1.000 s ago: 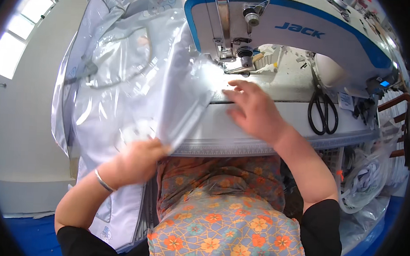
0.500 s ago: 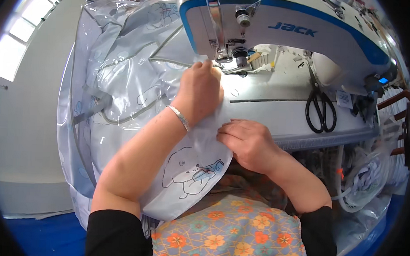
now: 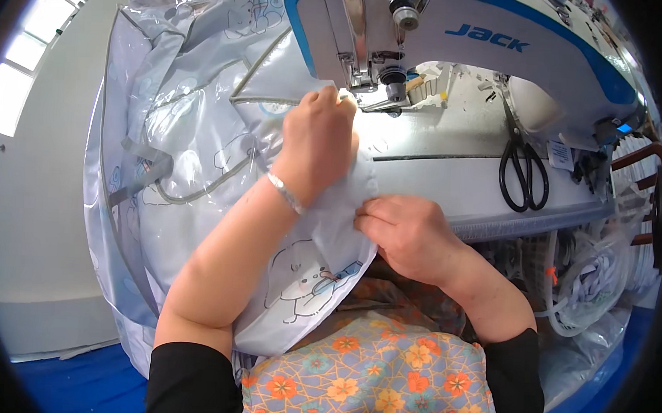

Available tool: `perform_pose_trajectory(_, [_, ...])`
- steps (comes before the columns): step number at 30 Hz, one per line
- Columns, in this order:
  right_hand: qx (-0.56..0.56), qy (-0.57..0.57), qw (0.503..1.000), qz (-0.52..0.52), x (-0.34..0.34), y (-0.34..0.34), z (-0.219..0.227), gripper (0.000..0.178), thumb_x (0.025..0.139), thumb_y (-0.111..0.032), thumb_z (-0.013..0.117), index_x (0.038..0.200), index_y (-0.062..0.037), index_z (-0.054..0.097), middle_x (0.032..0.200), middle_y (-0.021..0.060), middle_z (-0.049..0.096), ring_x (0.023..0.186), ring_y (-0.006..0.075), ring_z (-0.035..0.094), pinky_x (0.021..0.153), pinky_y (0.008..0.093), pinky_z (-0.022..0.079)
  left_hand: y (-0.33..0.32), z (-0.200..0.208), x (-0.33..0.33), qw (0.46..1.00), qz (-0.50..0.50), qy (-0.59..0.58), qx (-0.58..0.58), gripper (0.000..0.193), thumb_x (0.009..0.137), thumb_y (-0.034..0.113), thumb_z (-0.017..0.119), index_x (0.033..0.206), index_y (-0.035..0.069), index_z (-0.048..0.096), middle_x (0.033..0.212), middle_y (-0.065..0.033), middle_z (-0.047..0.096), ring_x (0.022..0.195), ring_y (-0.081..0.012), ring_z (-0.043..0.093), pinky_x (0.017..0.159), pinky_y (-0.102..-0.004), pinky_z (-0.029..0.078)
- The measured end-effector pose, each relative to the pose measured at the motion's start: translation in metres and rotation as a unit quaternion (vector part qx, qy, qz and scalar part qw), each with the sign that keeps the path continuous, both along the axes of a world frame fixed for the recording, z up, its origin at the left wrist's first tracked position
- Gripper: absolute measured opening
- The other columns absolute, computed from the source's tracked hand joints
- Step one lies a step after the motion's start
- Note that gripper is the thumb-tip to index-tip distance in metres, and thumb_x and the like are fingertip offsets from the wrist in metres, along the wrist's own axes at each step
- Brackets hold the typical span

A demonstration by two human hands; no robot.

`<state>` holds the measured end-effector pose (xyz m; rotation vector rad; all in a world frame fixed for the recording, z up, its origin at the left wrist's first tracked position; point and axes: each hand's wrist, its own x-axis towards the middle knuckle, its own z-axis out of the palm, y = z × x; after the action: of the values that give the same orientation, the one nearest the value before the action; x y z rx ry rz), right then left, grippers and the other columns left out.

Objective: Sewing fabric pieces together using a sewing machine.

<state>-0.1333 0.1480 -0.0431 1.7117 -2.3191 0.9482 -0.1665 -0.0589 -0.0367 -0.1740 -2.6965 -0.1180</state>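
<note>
The printed pale cloth (image 3: pixel 310 261) lies across the bench (image 3: pixel 487 180), leftward of the sewing machine (image 3: pixel 441 41). The right hand (image 3: pixel 410 232) has its fingers clamped on the edge; the left hand's (image 3: pixel 319 136) bunch beside the presser area (pinching or pressing, I cannot tell). Uneven tension could pucker the edge; stitching this close could catch fingers.

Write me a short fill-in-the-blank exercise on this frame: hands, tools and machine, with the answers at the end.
1. The hand at the edge of the fabric, nearer the apron, is the person's ____ one.
2. The bracelet is on the person's ____ wrist.
3. The scissors have ____ handles.
4. The sewing machine is white with ____ trim.

Missing words: right; left; black; blue.
</note>
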Motion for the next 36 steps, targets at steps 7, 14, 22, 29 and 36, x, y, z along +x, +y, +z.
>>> perform_pose_trajectory(7, [-0.092, -0.029, 0.995, -0.02, -0.008, 0.008, 0.009, 0.023, 0.067, 0.006, 0.069, 0.087, -0.0041, 0.071, 0.094, 0.0089, 0.072, 0.086, 0.0282, 0.071, 0.074, 0.0368, 0.058, -0.019, -0.008, -0.034, 0.987, 0.064, -0.003, 0.144, 0.009, 0.081, 0.012, 0.062, 0.078, 0.003, 0.064, 0.076, -0.0192, 0.065, 0.074, -0.04, 0.065, 0.066, -0.048, 0.05])
perform_pose_trajectory(14, [-0.086, -0.05, 0.995, -0.018, -0.011, 0.014, 0.003, 0.027, 0.067, 0.008, 0.068, 0.091, -0.0035, 0.073, 0.096, 0.0119, 0.072, 0.091, 0.0305, 0.071, 0.078, 0.0375, 0.059, -0.018, -0.005, -0.041, 0.981, 0.076, -0.004, 0.18, 0.016, 0.081, 0.015, 0.065, 0.077, -0.001, 0.066, 0.08, -0.0232, 0.066, 0.078, -0.0423, 0.065, 0.069, -0.0469, 0.051])
perform_pose_trajectory(22, [-0.076, -0.032, 0.995, -0.063, -0.017, 0.003, -0.016, 0.033, 0.069, 0.007, 0.067, 0.1, -0.0042, 0.072, 0.107, 0.0126, 0.072, 0.102, 0.0321, 0.069, 0.088, 0.0394, 0.057, -0.033, -0.011, -0.057, 0.981, 0.089, -0.008, 0.175, 0.015, 0.084, 0.015, 0.063, 0.091, 0.003, 0.069, 0.089, -0.0197, 0.07, 0.086, -0.0412, 0.067, 0.074, -0.0484, 0.053])
perform_pose_trajectory(29, [-0.073, 0.01, 0.996, -0.056, -0.032, -0.011, -0.016, 0.039, 0.072, 0.008, 0.066, 0.11, -0.0029, 0.069, 0.119, 0.0138, 0.069, 0.113, 0.034, 0.066, 0.096, 0.0413, 0.054, -0.036, 0.035, -0.045, 0.986, -0.016, -0.115, 0.123, 0.023, 0.083, 0.022, 0.067, 0.094, 0.001, 0.069, 0.095, -0.0222, 0.07, 0.088, -0.0419, 0.068, 0.077, -0.0472, 0.055])
perform_pose_trajectory(36, [-0.061, -0.041, 0.997, -0.027, -0.062, -0.031, -0.012, 0.044, 0.074, 0.008, 0.064, 0.117, -0.0021, 0.067, 0.126, 0.0169, 0.066, 0.118, 0.0357, 0.062, 0.101, 0.0417, 0.051, -0.012, 0.057, 0.054, 0.989, -0.147, -0.03, -0.006, 0.043, 0.083, 0.027, 0.071, 0.113, -0.003, 0.067, 0.124, -0.0206, 0.064, 0.125, -0.0372, 0.055, 0.105, -0.0485, 0.042])
